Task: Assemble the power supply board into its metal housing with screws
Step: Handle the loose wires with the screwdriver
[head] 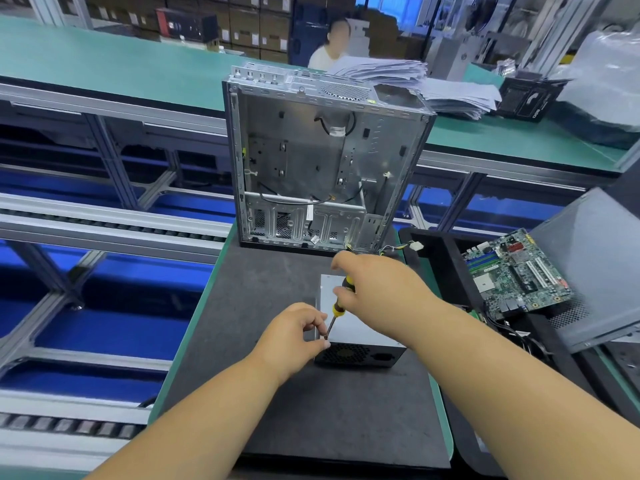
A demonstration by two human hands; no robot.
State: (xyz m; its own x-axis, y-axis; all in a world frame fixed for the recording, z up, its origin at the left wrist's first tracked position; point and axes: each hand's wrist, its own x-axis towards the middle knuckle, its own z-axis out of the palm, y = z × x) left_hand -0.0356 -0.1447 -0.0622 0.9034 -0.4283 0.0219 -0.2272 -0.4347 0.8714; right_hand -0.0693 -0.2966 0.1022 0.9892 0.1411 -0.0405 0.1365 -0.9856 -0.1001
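Low in the middle, the right hand [377, 289] gripped the screwdriver [341, 301]. The left hand [294, 336] pinched its tip at the metal box [360, 336]. Best kept straight and turned slowly.

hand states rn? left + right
Left hand: fingers pinched at the screwdriver tip, on the power supply housing's top corner.
Right hand: grips the screwdriver handle.

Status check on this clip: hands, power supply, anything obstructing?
Right hand grips screwdriver, tip at power supply housing top edge. Left hand fingers pinch at the tip. Nothing obstructing.
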